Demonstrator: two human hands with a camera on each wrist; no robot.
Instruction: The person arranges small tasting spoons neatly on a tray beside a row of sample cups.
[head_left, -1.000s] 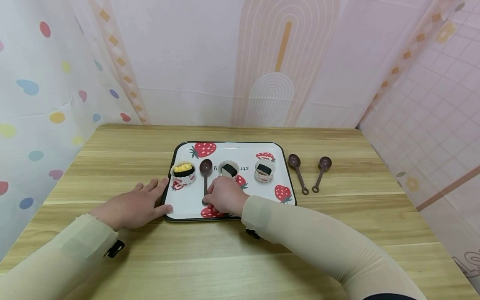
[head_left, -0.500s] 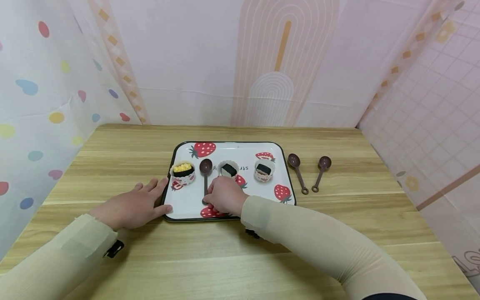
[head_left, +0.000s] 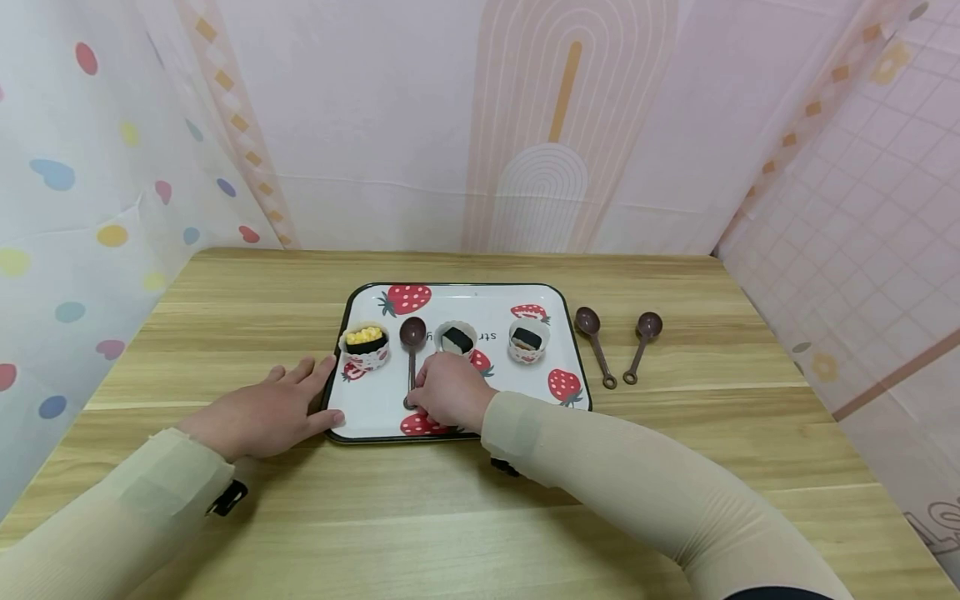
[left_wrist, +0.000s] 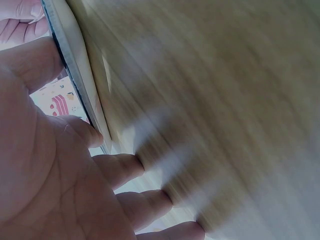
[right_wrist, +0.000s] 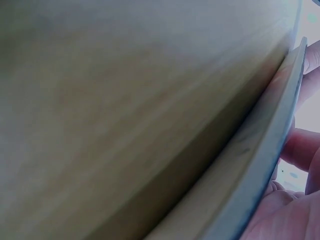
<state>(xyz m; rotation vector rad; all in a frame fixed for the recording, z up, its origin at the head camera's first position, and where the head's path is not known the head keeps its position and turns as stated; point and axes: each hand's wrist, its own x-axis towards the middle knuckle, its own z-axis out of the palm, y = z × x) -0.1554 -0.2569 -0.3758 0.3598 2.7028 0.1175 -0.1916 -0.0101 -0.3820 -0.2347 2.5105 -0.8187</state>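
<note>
A white tray [head_left: 495, 408] with strawberry prints and a dark rim lies on the wooden table. On it, my right hand [head_left: 456, 390] pinches the handle end of a brown measuring spoon [head_left: 412, 333], whose bowl points away from me. Left of the spoon is a paper cup holding corn-topped sushi [head_left: 366, 340]. Two more paper cups hold nori-wrapped sushi [head_left: 458, 339] and another such piece [head_left: 527, 336]. My left hand [head_left: 273, 408] rests at the tray's left edge, fingers spread, thumb over the rim. In the right wrist view the tray's side [right_wrist: 240, 170] hides most of the right hand.
Right of the tray, a brown measuring spoon [head_left: 597, 346] and a second, shorter-looking one [head_left: 642, 346] lie on the wooden table [head_left: 720, 433]. Patterned cloth [head_left: 375, 125] hangs behind the table and on both sides.
The spoon's bowl has shifted very slightly to the right. Both hands and the tray hold their places.
</note>
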